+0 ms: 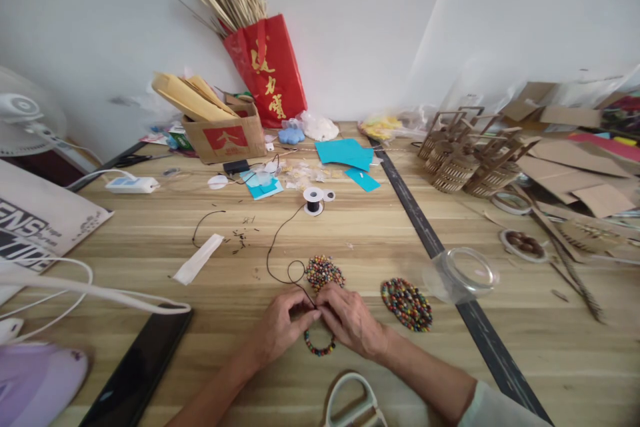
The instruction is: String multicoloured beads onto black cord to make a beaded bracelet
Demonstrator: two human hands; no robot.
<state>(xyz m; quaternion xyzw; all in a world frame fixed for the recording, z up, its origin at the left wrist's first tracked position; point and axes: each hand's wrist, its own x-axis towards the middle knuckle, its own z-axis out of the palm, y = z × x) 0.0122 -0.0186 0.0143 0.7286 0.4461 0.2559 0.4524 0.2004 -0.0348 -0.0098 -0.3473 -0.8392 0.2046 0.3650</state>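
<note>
My left hand (pixel 283 322) and my right hand (pixel 350 319) meet at the front middle of the table, fingertips pinched together on a thin black cord (pixel 271 255). From there the cord loops back to a white spool (pixel 313 201) wound with black. Below my fingers hangs a small ring of colourful beads, a bracelet (pixel 320 351), its upper part hidden by the hands. Just behind my right hand lies a heap of multicoloured beads (pixel 326 271). Farther right is a coil of strung beads (pixel 407 305).
Scissors with pale handles (pixel 354 401) lie at the front edge. A black phone (pixel 143 363) and a purple iron (pixel 43 383) are on the left. A clear round container (pixel 470 271) stands right of the beads. Small woven baskets (pixel 455 170), a cardboard box (pixel 225 137) and a red bag (pixel 270 73) stand behind.
</note>
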